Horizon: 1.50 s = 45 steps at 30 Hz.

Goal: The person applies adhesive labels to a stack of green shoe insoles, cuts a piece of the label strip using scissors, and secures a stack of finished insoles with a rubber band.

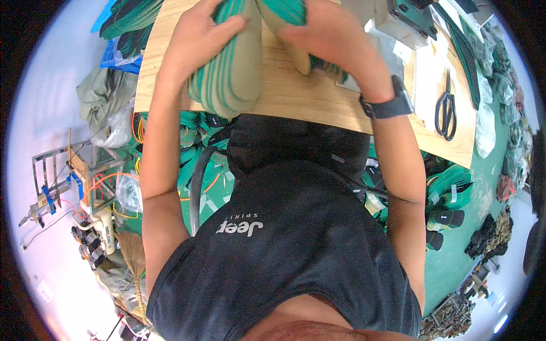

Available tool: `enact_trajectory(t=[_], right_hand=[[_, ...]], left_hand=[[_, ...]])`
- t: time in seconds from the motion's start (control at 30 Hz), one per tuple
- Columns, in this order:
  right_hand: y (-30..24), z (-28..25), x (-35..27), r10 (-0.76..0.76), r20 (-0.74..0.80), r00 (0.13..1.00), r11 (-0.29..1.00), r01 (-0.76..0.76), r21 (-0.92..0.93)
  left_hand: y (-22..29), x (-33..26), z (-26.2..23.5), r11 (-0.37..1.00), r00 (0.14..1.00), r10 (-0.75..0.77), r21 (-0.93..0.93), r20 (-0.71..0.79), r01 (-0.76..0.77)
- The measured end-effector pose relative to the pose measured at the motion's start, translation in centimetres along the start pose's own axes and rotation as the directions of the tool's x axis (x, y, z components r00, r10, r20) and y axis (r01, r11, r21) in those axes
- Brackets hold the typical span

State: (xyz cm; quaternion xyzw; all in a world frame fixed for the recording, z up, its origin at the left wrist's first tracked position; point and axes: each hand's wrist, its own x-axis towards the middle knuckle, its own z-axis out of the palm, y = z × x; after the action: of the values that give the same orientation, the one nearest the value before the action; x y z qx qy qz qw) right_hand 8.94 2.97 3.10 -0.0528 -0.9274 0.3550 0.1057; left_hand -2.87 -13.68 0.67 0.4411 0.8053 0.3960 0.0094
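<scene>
My left hand (199, 34) grips a thick stack of flat sole-shaped pieces (230, 74), tan on the face with green edges, standing on edge on the wooden table (307, 102). My right hand (330, 40) holds a second bunch of the same green-edged pieces (296, 34) just to the right of the first stack. A dark watch (389, 102) is on my right wrist. The far ends of both stacks run out of the top of the picture.
Black scissors (446, 111) lie on the table at the right. A dark machine part (406, 20) stands at the far right of the table. Piles of green pieces (449, 187) lie on the floor under and beside the table. A sewing machine (96, 230) stands at the lower left.
</scene>
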Motion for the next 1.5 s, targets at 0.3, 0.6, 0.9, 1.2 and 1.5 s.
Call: enact_trajectory(t=[0.3, 0.6, 0.9, 1.2, 1.5], right_hand=[[2.1, -0.8, 0.0, -0.177, -0.172, 0.969, 0.978, 0.154, -0.138], [4.9, -3.7, -11.7, 0.043, -0.125, 0.991, 0.941, -0.082, -0.329], [3.8, -2.5, -12.8, -0.116, -0.096, 0.989, 0.971, 0.092, -0.218], [3.8, -4.5, -10.8, -0.087, 0.167, 0.982, 0.823, -0.024, 0.568], [3.8, -5.5, -12.3, -0.171, 0.179, 0.969, 0.886, 0.231, -0.402]], left_hand=[[-10.0, 10.1, -0.4, 0.996, 0.998, 0.026, 0.09, -0.055, -0.021], [-12.4, 15.7, -2.1, 0.789, 0.916, 0.373, 0.57, -0.148, -0.229], [7.8, 2.6, 4.0, 0.787, 0.595, 0.469, -0.004, 0.653, -0.617], [8.0, -1.2, 0.7, 0.626, 0.639, 0.748, 0.127, 0.18, -0.769], [6.6, 2.5, 1.2, 0.779, 0.7, 0.517, 0.067, 0.493, -0.623]])
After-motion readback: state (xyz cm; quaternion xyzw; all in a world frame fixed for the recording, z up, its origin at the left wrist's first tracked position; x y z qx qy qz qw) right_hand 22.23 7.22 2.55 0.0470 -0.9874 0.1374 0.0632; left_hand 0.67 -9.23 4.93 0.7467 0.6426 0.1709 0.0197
